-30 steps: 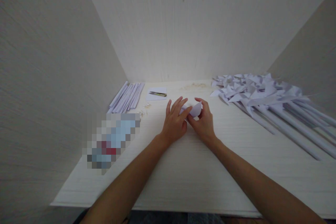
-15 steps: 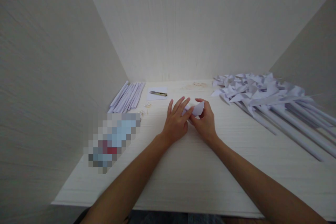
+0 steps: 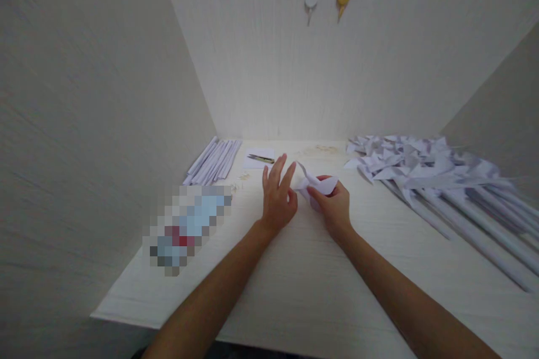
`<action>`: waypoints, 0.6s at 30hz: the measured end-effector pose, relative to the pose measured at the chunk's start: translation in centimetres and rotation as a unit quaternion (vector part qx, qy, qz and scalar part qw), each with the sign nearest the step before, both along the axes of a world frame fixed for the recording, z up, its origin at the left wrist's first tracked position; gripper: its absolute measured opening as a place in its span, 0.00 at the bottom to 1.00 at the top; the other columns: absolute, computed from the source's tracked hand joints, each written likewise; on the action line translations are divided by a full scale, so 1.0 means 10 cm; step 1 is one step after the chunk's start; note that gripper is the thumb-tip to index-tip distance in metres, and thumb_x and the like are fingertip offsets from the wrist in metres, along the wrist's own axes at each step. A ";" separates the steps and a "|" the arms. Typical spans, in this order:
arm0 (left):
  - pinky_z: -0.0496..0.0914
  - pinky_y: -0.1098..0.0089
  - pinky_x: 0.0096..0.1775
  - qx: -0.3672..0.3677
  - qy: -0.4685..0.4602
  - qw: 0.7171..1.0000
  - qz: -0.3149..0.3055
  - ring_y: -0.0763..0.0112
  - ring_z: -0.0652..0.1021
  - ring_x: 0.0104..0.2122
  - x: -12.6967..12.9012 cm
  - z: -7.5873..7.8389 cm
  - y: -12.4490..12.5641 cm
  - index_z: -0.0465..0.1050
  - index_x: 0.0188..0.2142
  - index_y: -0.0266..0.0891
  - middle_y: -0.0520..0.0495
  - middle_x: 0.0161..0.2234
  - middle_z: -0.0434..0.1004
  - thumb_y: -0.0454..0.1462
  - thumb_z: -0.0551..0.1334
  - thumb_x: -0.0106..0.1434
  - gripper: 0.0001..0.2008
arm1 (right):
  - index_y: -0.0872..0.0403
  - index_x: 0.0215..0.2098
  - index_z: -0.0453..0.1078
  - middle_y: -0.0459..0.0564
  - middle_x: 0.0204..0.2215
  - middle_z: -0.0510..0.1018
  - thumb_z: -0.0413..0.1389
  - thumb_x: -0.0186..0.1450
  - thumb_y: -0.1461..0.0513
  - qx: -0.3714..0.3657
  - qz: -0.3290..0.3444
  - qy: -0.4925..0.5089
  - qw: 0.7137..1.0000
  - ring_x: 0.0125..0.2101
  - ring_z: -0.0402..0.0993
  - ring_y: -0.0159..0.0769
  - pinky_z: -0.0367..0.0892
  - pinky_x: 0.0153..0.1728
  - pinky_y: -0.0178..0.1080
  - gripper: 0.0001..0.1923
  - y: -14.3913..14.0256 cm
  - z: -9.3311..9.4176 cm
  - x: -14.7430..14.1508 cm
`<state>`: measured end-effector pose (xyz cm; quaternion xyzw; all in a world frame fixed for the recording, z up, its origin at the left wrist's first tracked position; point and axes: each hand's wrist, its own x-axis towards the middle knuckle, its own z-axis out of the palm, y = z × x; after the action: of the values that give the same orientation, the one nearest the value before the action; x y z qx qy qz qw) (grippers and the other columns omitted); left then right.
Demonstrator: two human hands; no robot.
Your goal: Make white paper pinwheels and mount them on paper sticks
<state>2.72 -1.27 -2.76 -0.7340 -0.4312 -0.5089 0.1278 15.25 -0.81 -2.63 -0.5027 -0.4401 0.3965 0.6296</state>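
Note:
A small piece of white folded paper is held over the middle of the white table. My right hand grips it from below and behind, thumb on top. My left hand is just to its left with the fingers spread and raised; thumb and forefinger tips are near the paper's left corner, and whether they touch it is unclear. Both forearms reach in from the bottom edge.
A pile of white paper pinwheels on rolled paper sticks fills the right side. Rolled paper sticks lie at the back left, with small snips on a paper sheet beside them. A blurred-out object lies left. Walls close three sides.
My left hand has opened, its fingers lifting off the paper. The paper has unfolded into a curled, pointed shape in my right hand. The view has tilted up a little.

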 end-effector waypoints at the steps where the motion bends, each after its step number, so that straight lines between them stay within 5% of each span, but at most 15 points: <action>1: 0.47 0.55 0.57 0.001 -0.013 1.000 0.006 0.65 0.56 0.59 0.00 0.00 0.02 0.55 0.54 0.36 0.35 0.57 0.57 0.26 0.48 0.53 0.27 | 0.56 0.28 0.66 0.41 0.20 0.70 0.62 0.41 0.61 -0.010 -0.009 0.019 1.000 0.22 0.64 0.30 0.60 0.23 0.35 0.16 0.01 0.00 0.00; 6: 0.52 0.58 0.55 -0.018 -0.131 0.989 0.063 0.64 0.63 0.54 0.01 0.09 0.32 0.63 0.47 0.35 0.37 0.52 0.64 0.25 0.49 0.48 0.25 | 0.56 0.28 0.66 0.39 0.18 0.71 0.63 0.38 0.63 -0.042 -0.009 0.123 0.992 0.20 0.64 0.27 0.60 0.21 0.32 0.19 0.05 0.01 0.01; 10: 0.61 0.64 0.49 -0.137 -0.281 0.921 0.231 0.65 0.70 0.45 -0.16 0.28 0.75 0.68 0.38 0.35 0.40 0.40 0.69 0.25 0.51 0.47 0.18 | 0.55 0.28 0.66 0.38 0.17 0.71 0.64 0.36 0.64 -0.059 0.005 0.221 0.973 0.18 0.65 0.25 0.61 0.20 0.30 0.20 0.06 0.04 0.02; 12: 0.63 0.64 0.47 -0.205 -0.194 0.914 0.293 0.63 0.70 0.45 -0.35 0.38 0.92 0.69 0.37 0.34 0.39 0.41 0.68 0.26 0.51 0.49 0.16 | 0.55 0.28 0.66 0.38 0.17 0.72 0.64 0.35 0.65 -0.065 0.009 0.255 0.965 0.19 0.66 0.25 0.62 0.20 0.30 0.20 0.06 0.05 0.02; 15: 0.64 0.63 0.44 -0.286 0.083 0.880 0.370 0.59 0.69 0.46 -0.77 0.54 1.01 0.67 0.42 0.33 0.36 0.45 0.66 0.28 0.49 0.55 0.16 | 0.55 0.27 0.66 0.38 0.17 0.73 0.64 0.34 0.67 -0.074 0.012 0.280 0.957 0.19 0.67 0.25 0.63 0.21 0.29 0.21 0.07 0.06 0.03; 18: 0.65 0.61 0.42 -0.324 0.161 0.856 0.369 0.54 0.69 0.46 -1.20 0.70 0.98 0.70 0.39 0.29 0.31 0.43 0.68 0.27 0.48 0.56 0.15 | 0.56 0.27 0.66 0.38 0.16 0.72 0.65 0.35 0.67 -0.074 0.011 0.278 0.958 0.18 0.67 0.24 0.63 0.19 0.28 0.20 0.09 0.05 0.03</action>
<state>-9.28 8.51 4.20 -0.5925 -0.7843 -0.1307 0.1293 15.57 0.05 -2.18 -0.4130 -0.2228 0.5585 0.6840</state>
